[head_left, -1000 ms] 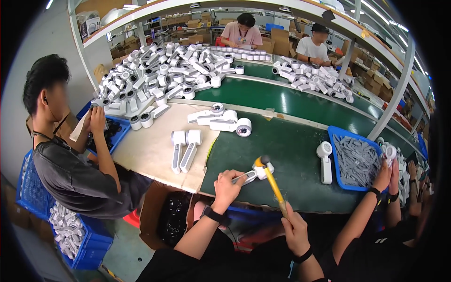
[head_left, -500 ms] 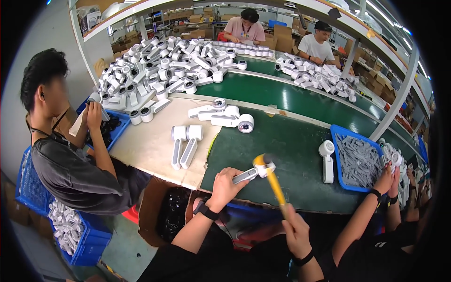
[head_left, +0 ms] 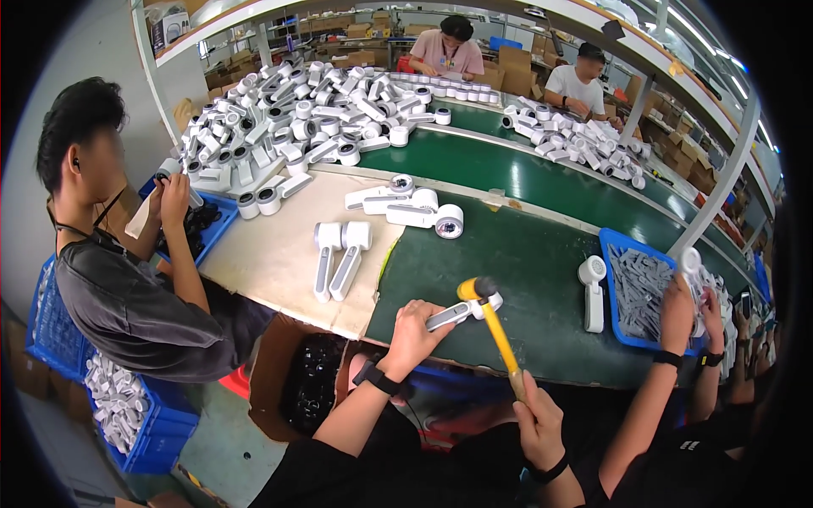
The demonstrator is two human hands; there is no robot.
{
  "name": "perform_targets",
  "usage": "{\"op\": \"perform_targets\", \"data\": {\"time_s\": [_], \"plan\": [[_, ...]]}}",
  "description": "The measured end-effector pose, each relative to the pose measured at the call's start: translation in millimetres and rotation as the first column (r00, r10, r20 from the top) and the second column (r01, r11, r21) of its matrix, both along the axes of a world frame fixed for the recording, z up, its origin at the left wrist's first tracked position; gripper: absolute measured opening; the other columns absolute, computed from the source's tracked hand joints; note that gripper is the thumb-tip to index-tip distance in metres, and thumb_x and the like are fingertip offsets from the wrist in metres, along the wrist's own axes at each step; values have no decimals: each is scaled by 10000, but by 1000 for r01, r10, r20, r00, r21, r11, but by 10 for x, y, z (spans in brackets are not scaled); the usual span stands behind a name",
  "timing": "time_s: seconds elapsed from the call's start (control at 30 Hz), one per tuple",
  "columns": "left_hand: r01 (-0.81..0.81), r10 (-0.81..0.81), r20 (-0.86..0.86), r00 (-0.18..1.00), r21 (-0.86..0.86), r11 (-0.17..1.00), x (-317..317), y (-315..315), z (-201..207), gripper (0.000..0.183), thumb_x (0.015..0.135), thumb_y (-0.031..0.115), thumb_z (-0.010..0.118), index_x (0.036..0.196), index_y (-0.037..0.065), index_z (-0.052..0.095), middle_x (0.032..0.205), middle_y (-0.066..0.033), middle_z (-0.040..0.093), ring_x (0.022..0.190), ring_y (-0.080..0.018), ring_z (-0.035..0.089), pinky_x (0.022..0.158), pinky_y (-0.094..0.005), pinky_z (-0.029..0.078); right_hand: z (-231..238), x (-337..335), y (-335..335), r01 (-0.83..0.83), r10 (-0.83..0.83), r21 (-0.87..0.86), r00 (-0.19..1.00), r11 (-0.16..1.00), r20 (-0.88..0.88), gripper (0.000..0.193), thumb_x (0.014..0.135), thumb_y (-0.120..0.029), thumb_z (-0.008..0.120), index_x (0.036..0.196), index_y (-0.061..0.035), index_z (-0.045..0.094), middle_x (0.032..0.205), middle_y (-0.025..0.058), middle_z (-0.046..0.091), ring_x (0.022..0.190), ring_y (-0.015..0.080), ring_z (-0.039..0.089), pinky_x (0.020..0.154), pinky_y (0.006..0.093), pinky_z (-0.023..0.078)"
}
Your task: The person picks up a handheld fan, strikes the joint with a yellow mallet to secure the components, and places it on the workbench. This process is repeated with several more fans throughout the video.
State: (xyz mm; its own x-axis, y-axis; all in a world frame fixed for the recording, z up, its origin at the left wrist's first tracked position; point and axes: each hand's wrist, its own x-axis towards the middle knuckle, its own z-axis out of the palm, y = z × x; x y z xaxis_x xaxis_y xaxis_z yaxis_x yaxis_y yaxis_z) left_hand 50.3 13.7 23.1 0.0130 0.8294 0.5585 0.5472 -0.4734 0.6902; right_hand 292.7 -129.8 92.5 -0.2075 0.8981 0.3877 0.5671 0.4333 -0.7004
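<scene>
My left hand (head_left: 415, 332) is closed around the grey-striped handle of a white handheld device (head_left: 449, 316) with a round head, held low at the near edge of the green bench. In my right hand (head_left: 540, 423) is the lower end of a yellow-handled hammer (head_left: 503, 345). Its yellow-and-black head is over the device's round head and partly covers it; whether the two touch I cannot tell. Left of my hands, two similar devices (head_left: 345, 261) lie side by side on a beige sheet (head_left: 254, 262). Several more devices (head_left: 423, 213) lie beyond them.
A large heap of devices (head_left: 296, 118) fills the far left. One device (head_left: 594, 296) lies by a blue tray (head_left: 606, 245) of grey strips at right, where a co-worker's hands (head_left: 677, 322) hold a part. Another person (head_left: 127, 279) works at left. An open carton (head_left: 269, 381) stands below the bench.
The hammer's head, blurred earlier, is now sharp and at nearly the same place. My left hand still holds the device. The co-worker at right has lifted a white part over the tray's edge.
</scene>
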Motion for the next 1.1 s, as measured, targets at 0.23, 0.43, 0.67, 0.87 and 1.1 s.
{"op": "perform_targets", "data": {"time_s": [0.23, 0.43, 0.67, 0.87, 1.1], "plan": [[7, -5, 47, 999, -59, 998, -26, -24, -49, 233, 710, 112, 822, 847, 1, 670, 808, -154, 641, 797, -343, 608, 743, -415, 483, 39, 24, 63, -14, 16, -29, 997, 999, 73, 479, 896, -44, 639, 1366, -57, 552, 765, 128, 549, 661, 297, 566, 612, 377, 458], [-8, 9, 37, 999, -22, 1000, 6, 70, -42, 244, 704, 118, 831, 858, 4, 680, 809, -144, 645, 802, -332, 610, 750, -417, 490, -116, 35, 161, -37, 49, -80, 986, 996, 160, 503, 901, -45, 631, 1392, -67, 524, 779, 140, 551, 683, 317, 576, 624, 380, 465], [-67, 67, 17, 998, -26, 997, -61, -154, -22, 305, 704, 205, 849, 941, 59, 724, 903, -91, 674, 943, -307, 597, 859, -416, 452, -128, 8, 140, -10, 25, -111, 990, 994, 138, 496, 903, -49, 632, 1389, -78, 538, 781, 129, 557, 668, 295, 579, 614, 368, 466], [-146, 143, -49, 988, -70, 987, -190, -273, -133, 324, 666, 191, 853, 948, 88, 732, 922, -78, 662, 999, -289, 569, 881, -403, 408, -29, -103, 69, -70, 68, 36, 996, 997, 52, 505, 894, -5, 627, 1387, -43, 528, 801, 134, 562, 659, 276, 566, 604, 347, 460], [-190, 185, -79, 980, -68, 979, -192, -249, -174, 321, 641, 218, 870, 884, 63, 729, 935, -94, 643, 998, -311, 534, 859, -402, 414, 26, -203, -25, -73, 76, -52, 995, 996, 67, 514, 883, -4, 636, 1383, -82, 547, 799, 125, 565, 662, 277, 561, 620, 329, 463]]}}
